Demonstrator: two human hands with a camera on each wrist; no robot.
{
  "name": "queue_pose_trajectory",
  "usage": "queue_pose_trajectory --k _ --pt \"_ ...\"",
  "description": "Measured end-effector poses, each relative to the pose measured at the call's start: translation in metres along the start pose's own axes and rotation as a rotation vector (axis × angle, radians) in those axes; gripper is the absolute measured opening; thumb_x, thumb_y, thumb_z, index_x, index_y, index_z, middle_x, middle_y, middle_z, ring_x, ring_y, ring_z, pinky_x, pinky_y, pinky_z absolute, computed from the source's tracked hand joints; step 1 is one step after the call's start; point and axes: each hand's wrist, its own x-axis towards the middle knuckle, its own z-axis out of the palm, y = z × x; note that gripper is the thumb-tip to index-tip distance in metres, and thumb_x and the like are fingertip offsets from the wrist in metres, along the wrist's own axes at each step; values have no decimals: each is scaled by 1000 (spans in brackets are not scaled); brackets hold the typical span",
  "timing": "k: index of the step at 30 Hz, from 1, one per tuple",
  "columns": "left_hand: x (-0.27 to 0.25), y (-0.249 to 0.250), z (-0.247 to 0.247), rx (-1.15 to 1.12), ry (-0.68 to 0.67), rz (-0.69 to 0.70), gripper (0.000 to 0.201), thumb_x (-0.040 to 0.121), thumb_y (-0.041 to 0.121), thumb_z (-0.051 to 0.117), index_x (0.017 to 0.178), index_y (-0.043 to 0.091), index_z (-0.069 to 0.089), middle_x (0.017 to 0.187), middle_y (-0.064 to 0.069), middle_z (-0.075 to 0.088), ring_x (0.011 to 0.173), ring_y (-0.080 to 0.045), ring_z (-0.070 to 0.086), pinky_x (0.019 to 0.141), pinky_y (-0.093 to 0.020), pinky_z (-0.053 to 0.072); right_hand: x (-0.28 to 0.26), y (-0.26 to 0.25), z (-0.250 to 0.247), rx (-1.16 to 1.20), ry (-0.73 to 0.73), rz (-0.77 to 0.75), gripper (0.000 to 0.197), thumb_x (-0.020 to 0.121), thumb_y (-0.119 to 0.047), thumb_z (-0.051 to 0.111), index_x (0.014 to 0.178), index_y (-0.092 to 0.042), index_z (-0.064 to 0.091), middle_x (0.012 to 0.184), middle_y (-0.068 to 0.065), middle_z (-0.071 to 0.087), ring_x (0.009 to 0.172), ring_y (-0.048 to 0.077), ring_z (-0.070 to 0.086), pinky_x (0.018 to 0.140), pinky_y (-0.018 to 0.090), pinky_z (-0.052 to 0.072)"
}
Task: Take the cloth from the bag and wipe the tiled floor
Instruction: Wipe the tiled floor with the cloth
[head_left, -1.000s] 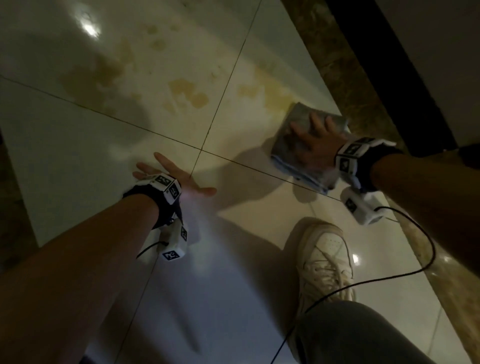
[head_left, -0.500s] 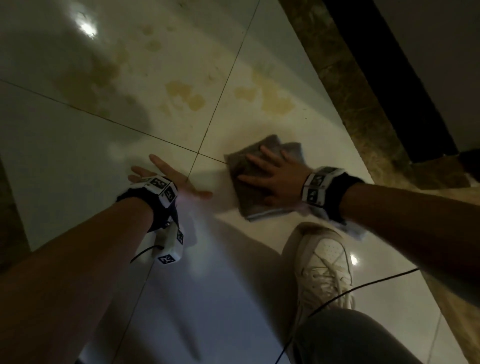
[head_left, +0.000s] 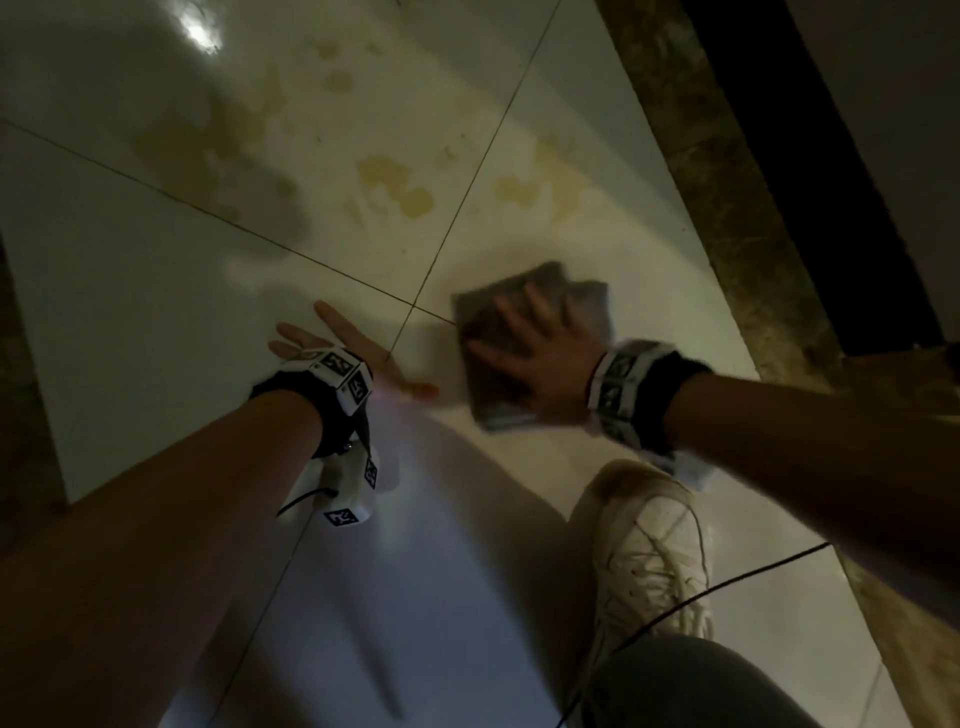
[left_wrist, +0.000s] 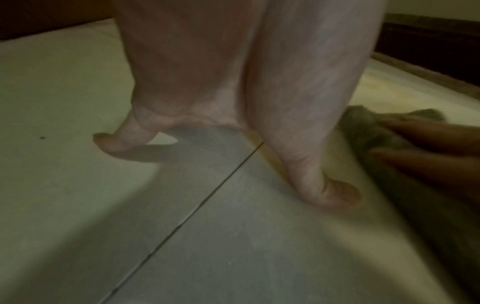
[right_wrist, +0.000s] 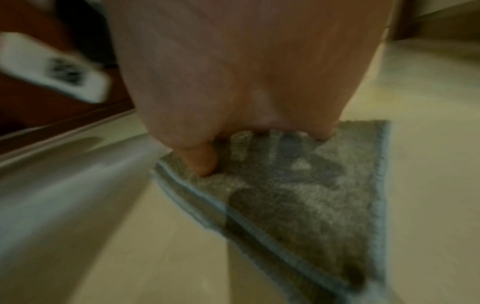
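Note:
A folded grey cloth (head_left: 480, 322) lies flat on the pale tiled floor (head_left: 156, 291), just right of a grout crossing. My right hand (head_left: 535, 345) presses on it with fingers spread straight. The right wrist view shows the cloth (right_wrist: 311, 195) under the palm and the thumb (right_wrist: 200, 162) pushing into its pile. My left hand (head_left: 337, 343) is planted flat on the tile to the left, fingers straight, holding nothing. In the left wrist view its thumb (left_wrist: 330, 193) rests by the grout line, with the cloth (left_wrist: 363, 127) at the right. No bag is in view.
Yellowish stains (head_left: 395, 187) spread over the tiles beyond the hands. A brown stone border (head_left: 727, 208) and a dark strip (head_left: 810, 182) run along the right. My white shoe (head_left: 649, 551) stands behind the right hand, with a black cable (head_left: 727, 582) across it.
My right hand has swept the cloth from beside the stone border leftward and nearer, to the grout crossing. The left hand has stayed planted on the floor.

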Motion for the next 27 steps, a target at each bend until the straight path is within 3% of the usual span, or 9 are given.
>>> queue_pose_trajectory --k 3,5,9,12,14,16,23,25,27 --pt "1 0 5 -29 33 23 172 38 83 75 140 12 -44 148 -35 -35 141 -57 -14 111 -69 6 2 -9 7 -61 -8 -147 74 94 -58 41 151 -46 -3 162 8 -16 146 43 -14 114 67 1" --pt "3 0 5 -35 36 12 171 40 80 78 139 13 -44 148 -34 -36 141 -56 -16 111 -69 5 13 16 2 -32 20 -128 74 90 -61 40 152 -46 3 163 6 -9 147 43 -10 114 67 5" --pt "3 6 10 -59 76 -23 174 38 76 82 138 15 -46 148 -32 -37 142 -52 -20 111 -69 3 31 94 -16 2 8 188 80 79 -70 29 151 -49 0 163 4 -3 146 46 -1 110 68 15" --pt "-3 5 3 -57 13 -8 169 44 74 81 141 15 -43 149 -30 -36 142 -50 -22 112 -67 5 36 129 -30 204 -88 407 76 88 -68 37 145 -55 -11 162 0 -18 147 41 -12 114 66 8" --pt "-6 1 0 -74 10 16 169 44 72 83 141 16 -43 148 -30 -38 141 -50 -25 112 -67 4 39 119 -35 168 -81 433 77 84 -74 23 148 -50 -12 162 4 -17 146 44 -11 114 66 4" --pt "-6 -1 2 -100 20 31 169 44 71 84 142 16 -42 148 -29 -39 140 -49 -27 112 -68 3 42 93 -39 128 -36 394 83 75 -76 11 150 -46 -11 162 6 -15 146 45 -10 113 67 4" --pt "0 -14 3 -104 24 153 165 45 74 81 146 13 -34 150 -34 -31 141 -55 -20 111 -70 5 46 1 -33 -138 -73 -102 75 92 -60 35 151 -45 -8 162 8 -17 146 44 -12 112 69 5" --pt "7 -18 -10 -114 36 170 157 53 72 80 149 11 -28 154 -33 -24 144 -53 -11 115 -66 10 48 8 -32 -123 -85 -150 74 91 -58 38 151 -47 -5 162 4 -17 147 40 -13 114 66 5" --pt "18 -24 -28 -150 105 191 155 53 70 82 152 7 -21 158 -29 -16 147 -48 -5 117 -60 15 53 34 -37 -107 -94 -108 78 80 -68 24 150 -48 -4 163 2 -15 148 38 -12 114 66 8"
